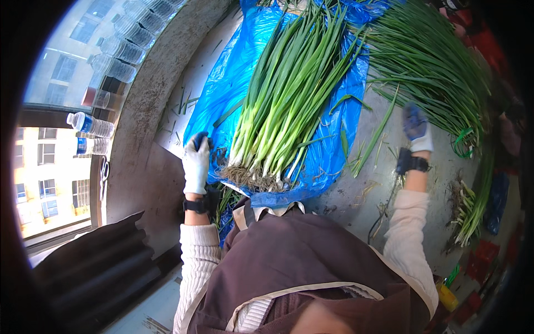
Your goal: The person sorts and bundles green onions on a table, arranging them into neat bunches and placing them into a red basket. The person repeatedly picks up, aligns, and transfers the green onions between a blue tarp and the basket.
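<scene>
A big bunch of green onions (283, 100) lies on a blue plastic bag (221, 96) in front of me, its roots towards my apron. My left hand (197, 160), in a white glove with dark blue fingertips, is at the bag's left edge, beside the roots; whether it pinches the film I cannot tell. To the right of the bag, my right hand (416, 125), gloved alike and slightly blurred, is over the metal table (358, 208), close to a larger heap of green onions (429, 67). Nothing shows in that hand, and its finger pose is unclear.
Green tape (464, 142) binds the heap's lower end. A smaller bunch of green onions (469, 213) lies at the far right. Loose leaves and dirt litter the table. Clear plastic bottles (112, 69) and scissors (104, 169) are on the window ledge at left.
</scene>
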Demonstrator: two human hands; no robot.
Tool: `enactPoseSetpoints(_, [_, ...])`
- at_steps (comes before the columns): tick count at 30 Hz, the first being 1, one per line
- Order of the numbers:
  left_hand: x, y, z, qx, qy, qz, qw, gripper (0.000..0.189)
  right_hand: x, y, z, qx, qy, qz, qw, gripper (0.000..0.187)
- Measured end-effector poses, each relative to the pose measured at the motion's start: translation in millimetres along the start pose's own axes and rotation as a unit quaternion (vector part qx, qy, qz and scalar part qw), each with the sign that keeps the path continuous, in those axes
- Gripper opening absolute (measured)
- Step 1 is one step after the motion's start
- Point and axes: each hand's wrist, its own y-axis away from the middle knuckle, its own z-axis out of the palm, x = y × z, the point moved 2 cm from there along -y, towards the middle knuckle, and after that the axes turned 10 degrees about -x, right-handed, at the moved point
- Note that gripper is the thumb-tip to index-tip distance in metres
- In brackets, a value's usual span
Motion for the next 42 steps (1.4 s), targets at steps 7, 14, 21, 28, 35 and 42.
enactPoseSetpoints(7, [13, 19, 40, -0.074, -0.377, 0.186, 0.904, 0.032, 207, 80, 113, -0.005, 0.149, 0.095, 0.984, 0.024])
enactPoseSetpoints(14, [-22, 17, 73, -0.165, -0.446, 0.16, 0.865, 0.036, 311, 145, 215, -0.023, 0.31, 0.17, 0.935, 0.022])
enactPoseSetpoints(21, [-25, -10, 48, -0.215, -0.163, 0.078, 0.96, 0.025, 335, 168, 232, -0.017, 0.425, 0.21, 0.88, 0.021])
enactPoseSetpoints(28, [-4, 11, 43, -0.408, 0.276, -0.049, 0.869, 0.012, 395, 159, 253, -0.032, 0.478, 0.252, 0.841, 0.032])
enactPoseSetpoints(35, [-34, 34, 63, -0.417, 0.387, -0.086, 0.818, 0.023, 431, 173, 262, -0.008, 0.468, 0.243, 0.85, 0.016])
enactPoseSetpoints(42, [1, 42, 20, -0.4, 0.309, -0.041, 0.862, 0.032, 429, 188, 253, -0.052, 0.52, 0.263, 0.811, 0.027])
